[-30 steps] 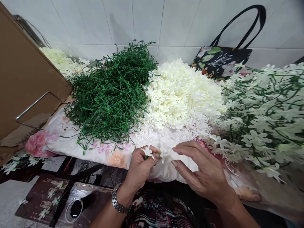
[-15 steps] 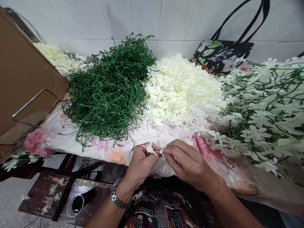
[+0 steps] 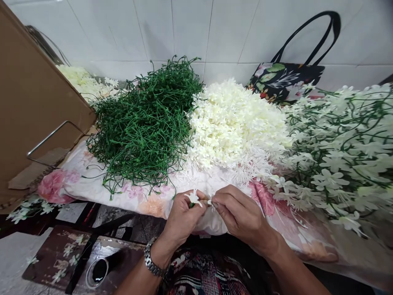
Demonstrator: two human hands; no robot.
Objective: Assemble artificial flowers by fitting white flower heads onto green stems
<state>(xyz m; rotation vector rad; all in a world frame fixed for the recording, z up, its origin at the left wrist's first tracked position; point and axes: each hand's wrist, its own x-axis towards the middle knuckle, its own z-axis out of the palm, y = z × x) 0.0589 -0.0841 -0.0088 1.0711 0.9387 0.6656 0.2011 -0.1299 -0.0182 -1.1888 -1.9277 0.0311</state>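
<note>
My left hand (image 3: pixel 184 215) is closed on a white artificial flower (image 3: pixel 194 197) with a bit of green at its base, which pokes up between thumb and fingers. Just to the right, the thumb and fingers of my right hand (image 3: pixel 241 211) pinch a small white flower piece (image 3: pixel 210 202), close to my left fingertips. Most of that piece is hidden by the fingers. Beyond my hands lie a tangled heap of green plastic stems (image 3: pixel 147 127), a pile of cream-white blossoms (image 3: pixel 236 121) and some thin white stamens (image 3: pixel 251 166).
Finished-looking white flower sprays (image 3: pixel 334 159) are heaped at the right. A cardboard box (image 3: pixel 39 98) stands at the left. Behind, a floral handbag (image 3: pixel 285 80) leans on the tiled wall. A cup of dark liquid (image 3: pixel 97 272) sits low at the left, below the flowered cloth (image 3: pixel 92 184).
The camera has tipped slightly upward, so the heaps and bag appear lower. Both hands keep nearly the same pose, with small finger movement at the white piece.
</note>
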